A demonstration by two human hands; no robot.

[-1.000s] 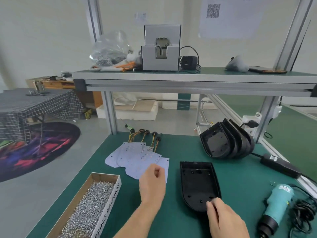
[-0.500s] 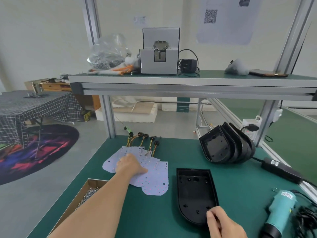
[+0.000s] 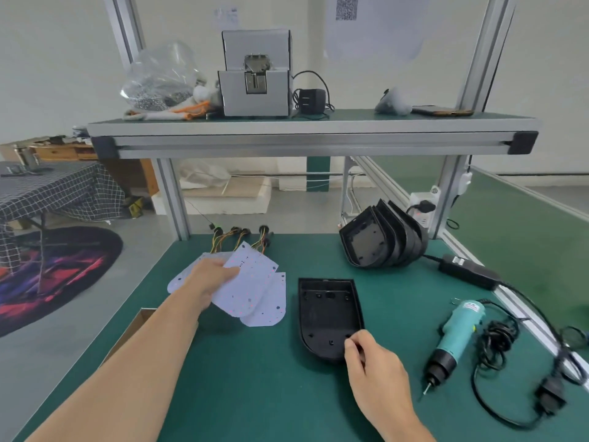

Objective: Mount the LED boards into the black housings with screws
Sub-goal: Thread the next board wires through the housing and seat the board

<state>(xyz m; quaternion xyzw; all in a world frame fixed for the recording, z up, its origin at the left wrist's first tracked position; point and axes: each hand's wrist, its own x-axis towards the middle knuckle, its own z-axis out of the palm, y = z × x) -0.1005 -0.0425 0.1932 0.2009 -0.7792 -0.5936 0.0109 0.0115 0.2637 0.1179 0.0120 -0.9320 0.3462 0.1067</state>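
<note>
Hands at work over a green table (image 3: 255, 387). The left grip (image 3: 207, 282) is clenched on one white LED board (image 3: 251, 282), with the thumb on top near the board's left edge, tilting it up off the other boards (image 3: 267, 314) fanned out beneath and beside it. The right grip (image 3: 373, 362) pinches the near right rim of a black housing (image 3: 328, 311). The housing lies open side up between the two grips, with no board in it yet.

Likely trouble: coloured wires (image 3: 236, 239) trail from the boards just beyond the left grip, bunched together. Pulling one board away could snag its neighbours and drag them along. The board looks thin and is held at one edge, so it may flex or slip. If it lands off the housing's screw holes, the screws would not seat. If the right grip loosens, the housing could skid.

Around: to the right of the right grip lies a teal electric screwdriver (image 3: 455, 336), its black cord (image 3: 497, 342) coiled alongside. Beyond that grip, spare housings (image 3: 382, 240) lean nested together. A cardboard box (image 3: 134, 323) sits partly under the left forearm, its contents hidden. The way from the held board to the housing is short and passes over the lowest loose board.
</note>
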